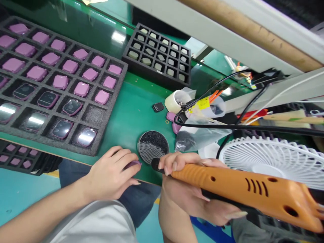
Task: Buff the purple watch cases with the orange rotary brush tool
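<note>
Orange electric screwdriver (227, 189) is in the right hand (186, 197), fingers wrapped around its ribbed front end, nose pointing at the surface's (129, 111) front edge, by the near rim of the round dish (148, 150). Left hand (113, 173) is at that same edge, just left of the dish, fingers curled around a purple watch case (133, 164). Handling, my guess: screwdriver is stiff plastic with some weight, bulk of it behind the grip, so hold the ribs and keep the butt supported. Case should be light, stiff and a bit slick; take it by its side edges, clear of the faces, since finish and glass look easy to mark. Small dark bits (155, 137) in the dish, likely screws, are tiny and loose; knock the rim and they scatter. Hard to make out: fingers cover most of the case, so can't tell which face is up. Bit end is unclear; can't say if the nose touches the dish. Screwdriver butt runs up to the right border, and the foam tray (94, 115) on the surface's left end is cut off at the left border.
</note>
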Demonstrator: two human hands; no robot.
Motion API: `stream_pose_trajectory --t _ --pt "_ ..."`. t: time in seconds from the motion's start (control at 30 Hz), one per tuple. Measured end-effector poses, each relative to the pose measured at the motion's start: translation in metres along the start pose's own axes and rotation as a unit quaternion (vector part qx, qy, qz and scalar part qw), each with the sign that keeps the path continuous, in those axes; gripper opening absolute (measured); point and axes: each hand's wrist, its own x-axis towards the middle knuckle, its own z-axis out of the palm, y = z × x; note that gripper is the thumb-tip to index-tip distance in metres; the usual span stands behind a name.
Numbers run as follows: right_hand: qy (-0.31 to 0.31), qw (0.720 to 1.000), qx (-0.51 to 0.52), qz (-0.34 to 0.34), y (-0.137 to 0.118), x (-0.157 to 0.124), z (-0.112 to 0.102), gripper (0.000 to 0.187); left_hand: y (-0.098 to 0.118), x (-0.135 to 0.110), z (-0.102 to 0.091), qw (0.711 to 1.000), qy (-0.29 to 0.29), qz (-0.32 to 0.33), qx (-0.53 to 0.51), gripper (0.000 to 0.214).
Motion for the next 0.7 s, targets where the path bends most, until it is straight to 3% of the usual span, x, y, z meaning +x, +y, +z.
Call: stream_pose_trajectory --t 0.2,0.4,0.7 --pt "0.007 1.000 0.003 0.000 -0.001 0.000 0.001 0.065 0.000 -0.001 -0.003 1.000 -0.006 0.009 -0.012 0.024" --pt "0.043 0.998 -0.024 0.029 -0.030 -0.004 0.014 0.059 -0.001 -0.001 0.003 0.999 0.039 0.015 0.019 0.019" --pt "-0.012 0.998 0.005 0.055 -0.023 -0.010 0.019 0.059 -0.002 0.000 0.005 0.999 0.043 0.016 0.018 0.019"
